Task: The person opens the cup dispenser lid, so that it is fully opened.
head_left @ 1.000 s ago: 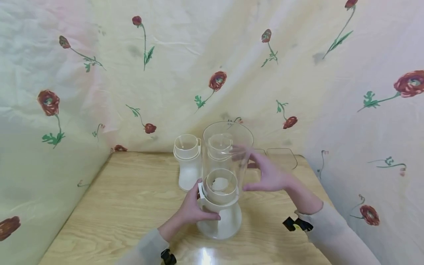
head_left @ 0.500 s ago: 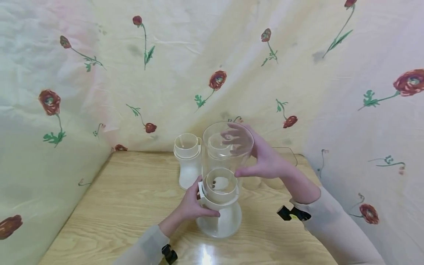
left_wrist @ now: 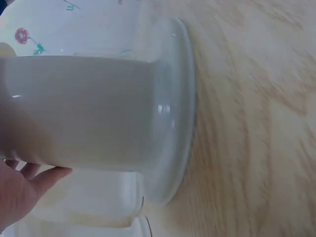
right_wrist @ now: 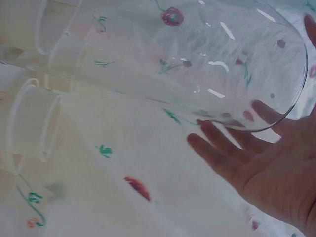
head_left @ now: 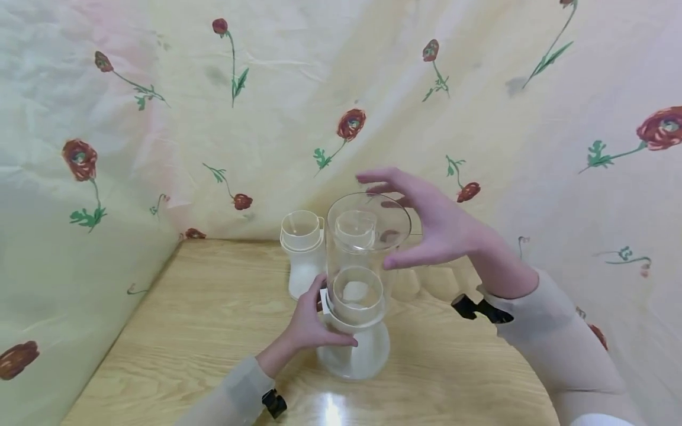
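Note:
A white flared stand (head_left: 367, 358) stands upright on the table, with a clear glass cylinder (head_left: 337, 248) rising from its top. My left hand (head_left: 311, 322) grips the stand near its collar, thumb across the front. In the left wrist view the fingers (left_wrist: 49, 178) lie against the side of the stand's smooth body. Beside the upper rim of the glass my right hand (head_left: 442, 228) is spread, thumb apart from the loosely curved fingers. The right wrist view shows the fingers (right_wrist: 217, 155) close alongside the glass wall (right_wrist: 222, 54) near its rim, not closed round it.
Two more white stands are behind: one (head_left: 306, 269) at the left, the other (head_left: 356, 228) seen through the glass. Faint clear rounded outlines (head_left: 439, 284) show on the wooden table (head_left: 213, 307) to the right. A flower-printed cloth (head_left: 266, 118) hangs around the table.
My right hand has risen along the right side of the glass, from its lower half to its upper rim, staying spread. The left hand keeps its grip on the stand.

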Available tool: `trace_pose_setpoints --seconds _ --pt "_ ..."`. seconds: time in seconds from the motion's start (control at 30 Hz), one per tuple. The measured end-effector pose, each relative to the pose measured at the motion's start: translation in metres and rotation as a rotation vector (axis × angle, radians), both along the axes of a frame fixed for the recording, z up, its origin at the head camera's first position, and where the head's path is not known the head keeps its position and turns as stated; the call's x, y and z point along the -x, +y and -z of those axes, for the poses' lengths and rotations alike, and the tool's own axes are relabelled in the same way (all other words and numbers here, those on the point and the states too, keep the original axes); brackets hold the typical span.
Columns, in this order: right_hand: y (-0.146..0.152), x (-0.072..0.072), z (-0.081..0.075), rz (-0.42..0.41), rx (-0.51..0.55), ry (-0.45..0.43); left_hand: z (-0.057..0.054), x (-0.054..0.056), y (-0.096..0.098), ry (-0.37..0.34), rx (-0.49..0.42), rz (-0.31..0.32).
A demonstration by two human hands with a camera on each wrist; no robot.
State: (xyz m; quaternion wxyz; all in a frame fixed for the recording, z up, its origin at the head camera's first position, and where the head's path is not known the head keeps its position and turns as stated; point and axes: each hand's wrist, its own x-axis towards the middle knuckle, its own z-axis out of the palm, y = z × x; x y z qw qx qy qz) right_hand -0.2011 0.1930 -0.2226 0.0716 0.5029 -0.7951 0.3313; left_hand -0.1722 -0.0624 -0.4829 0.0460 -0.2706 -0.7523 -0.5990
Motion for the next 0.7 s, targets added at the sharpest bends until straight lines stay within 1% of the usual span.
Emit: trace_pose_setpoints --seconds 0.1,0.2,0.3,0.37,0.43,0.53,0.6,0.7 --pt "-0.006 0.001 -0.014 0.007 -0.133 0.055 -0.002 0.000 0.000 0.015 -0.003 -0.004" --pt "-0.009 0.006 -0.024 0.032 -0.208 0.018 -0.002 0.001 -0.001 0.013 -0.012 -0.001" --pt "-0.008 0.010 -0.031 0.047 -0.261 -0.023 -0.002 0.001 0.000 0.010 -0.023 0.008" --pt "-0.008 0.010 -0.033 0.034 -0.295 -0.021 -0.002 0.000 0.000 0.006 -0.024 0.015" --pt "-0.010 0.011 -0.037 0.009 -0.327 0.005 -0.001 -0.001 -0.001 0.003 -0.026 0.019" --pt "-0.015 0.013 -0.046 -0.024 -0.374 0.029 -0.001 -0.001 -0.001 0.009 -0.027 0.020" --pt "-0.019 0.016 -0.052 -0.047 -0.422 0.041 -0.002 0.000 -0.001 0.016 -0.025 0.019" --pt "-0.025 0.019 -0.060 -0.052 -0.514 0.008 -0.002 0.001 -0.001 0.011 -0.024 0.023"
